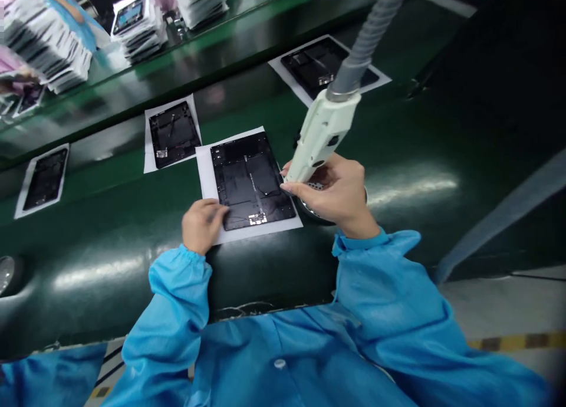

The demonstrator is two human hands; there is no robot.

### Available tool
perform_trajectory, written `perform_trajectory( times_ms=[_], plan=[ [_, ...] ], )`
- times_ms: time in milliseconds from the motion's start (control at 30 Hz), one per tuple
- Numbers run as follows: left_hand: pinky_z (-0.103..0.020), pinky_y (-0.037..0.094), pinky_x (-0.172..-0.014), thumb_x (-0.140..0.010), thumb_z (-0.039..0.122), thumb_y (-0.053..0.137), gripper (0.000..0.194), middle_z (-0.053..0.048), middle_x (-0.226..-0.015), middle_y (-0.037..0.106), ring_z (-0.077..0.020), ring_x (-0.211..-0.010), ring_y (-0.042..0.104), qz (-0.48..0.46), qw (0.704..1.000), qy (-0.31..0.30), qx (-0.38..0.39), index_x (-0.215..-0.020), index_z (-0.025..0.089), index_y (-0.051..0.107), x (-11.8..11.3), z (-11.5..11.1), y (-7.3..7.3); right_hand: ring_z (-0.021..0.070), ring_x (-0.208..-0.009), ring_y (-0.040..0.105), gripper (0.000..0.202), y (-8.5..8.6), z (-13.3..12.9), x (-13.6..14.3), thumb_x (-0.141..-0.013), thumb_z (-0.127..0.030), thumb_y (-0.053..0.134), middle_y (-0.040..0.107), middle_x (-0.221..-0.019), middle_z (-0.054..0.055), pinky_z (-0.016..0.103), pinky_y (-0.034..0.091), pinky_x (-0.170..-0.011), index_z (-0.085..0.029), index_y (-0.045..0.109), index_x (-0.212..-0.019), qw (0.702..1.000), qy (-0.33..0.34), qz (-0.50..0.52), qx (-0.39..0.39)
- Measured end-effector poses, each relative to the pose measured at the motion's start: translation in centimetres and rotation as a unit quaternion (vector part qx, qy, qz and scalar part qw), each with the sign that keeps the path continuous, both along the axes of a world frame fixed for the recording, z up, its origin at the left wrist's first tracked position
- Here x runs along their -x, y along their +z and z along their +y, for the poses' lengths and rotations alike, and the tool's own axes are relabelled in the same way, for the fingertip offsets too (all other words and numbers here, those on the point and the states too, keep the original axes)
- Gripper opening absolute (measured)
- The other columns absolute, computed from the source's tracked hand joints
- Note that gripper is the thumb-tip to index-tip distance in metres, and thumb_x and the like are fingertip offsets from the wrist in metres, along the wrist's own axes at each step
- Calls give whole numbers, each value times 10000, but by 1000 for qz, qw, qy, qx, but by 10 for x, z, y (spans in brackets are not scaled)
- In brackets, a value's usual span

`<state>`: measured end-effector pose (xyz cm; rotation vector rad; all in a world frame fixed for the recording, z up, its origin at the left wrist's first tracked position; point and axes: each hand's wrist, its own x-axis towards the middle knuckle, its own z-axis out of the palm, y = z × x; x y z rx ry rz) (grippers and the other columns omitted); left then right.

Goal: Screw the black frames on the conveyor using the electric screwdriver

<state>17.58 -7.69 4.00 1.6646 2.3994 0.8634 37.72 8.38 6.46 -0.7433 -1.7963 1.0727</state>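
A black tablet housing [252,180], its inside facing up with a thin strip cable down the middle, lies on a white sheet [206,171] in front of me. My left hand [202,225] is curled at the lower left edge of the housing, fingertips together and slightly blurred; whatever they pinch is too small to tell. On the other side, my right hand [338,189] is bent with thumb and forefinger drawn close together. A pale handheld-looking device [325,133] on a grey corrugated hose [380,26] passes in front and partly hides those fingers. Beneath that hand shows a round metal dish [316,213].
More housings on white sheets lie on the green bench: one at far left [46,178], one behind [174,133], one behind the hose [309,62]. Stacks of sheeted tablets [139,26] line the raised shelf [106,71]. A grey bar [508,218] slants at right.
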Motion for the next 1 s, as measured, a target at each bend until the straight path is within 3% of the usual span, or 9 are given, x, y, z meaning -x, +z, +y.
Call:
perform_trajectory(
  times_ms=[67,133,267,500,633,733,800,900,1000],
  plan=[
    [-286,519,-732,-860,442,578,300,-49,-793,719,-176,-740,671,-45,989,138,28,-829,182,726,14,-2,7,194,-669,675,309,2,0,0,-628,-250,795,719,-785,8,356,607,-616,-217,676,-911,1000,3,0,-3],
    [-265,470,-608,-774,545,637,367,-21,-653,676,-169,-621,635,-68,971,203,104,-755,183,694,19,-1,13,188,-665,667,294,5,-1,1,-636,-243,783,719,-786,3,349,606,-615,-223,682,-911,1000,8,-3,-8],
    [-262,322,-510,-732,639,611,491,-8,-531,570,-173,-575,573,-19,958,174,227,-529,198,539,10,5,20,189,-704,675,300,10,-4,0,-642,-222,767,727,-822,10,348,607,-689,-205,689,-931,1000,23,0,-2],
    [-264,268,-521,-750,639,569,519,-2,-507,514,-166,-559,535,-9,956,163,245,-490,200,470,6,9,21,165,-657,646,253,12,-13,12,-621,-162,713,702,-769,13,290,545,-587,-167,652,-867,991,133,6,26],
    [-264,269,-525,-742,633,585,494,-7,-537,554,-171,-580,558,-14,957,161,243,-519,198,521,6,9,20,169,-630,635,115,39,-13,25,-637,-197,726,664,-667,16,307,537,-598,-153,635,-691,987,163,4,13],
    [-268,286,-528,-734,634,599,465,-20,-584,605,-187,-612,588,-21,958,157,240,-564,201,580,5,10,18,193,-707,674,257,66,-9,37,-662,-329,762,689,-759,22,344,576,-643,-176,665,-844,976,193,86,61],
    [-276,298,-531,-739,634,596,459,-32,-607,626,-200,-633,603,-22,960,152,236,-578,203,597,4,10,16,175,-615,658,366,74,-9,45,-669,-415,769,656,-660,-11,358,583,-613,-193,652,-935,962,229,116,91],
    [-284,333,-545,-745,631,601,456,-46,-632,649,-212,-656,620,-22,962,147,230,-581,205,605,2,10,13,135,-429,565,388,61,-19,53,-636,-457,801,549,-476,-66,350,566,-532,-199,629,-869,960,229,124,105],
    [-295,373,-561,-739,632,613,452,-58,-648,660,-225,-675,632,-26,964,145,220,-583,208,613,0,10,9,139,-433,579,384,29,-34,55,-643,-395,816,582,-487,-60,342,563,-544,-189,623,-904,973,190,75,109]
  ],
)
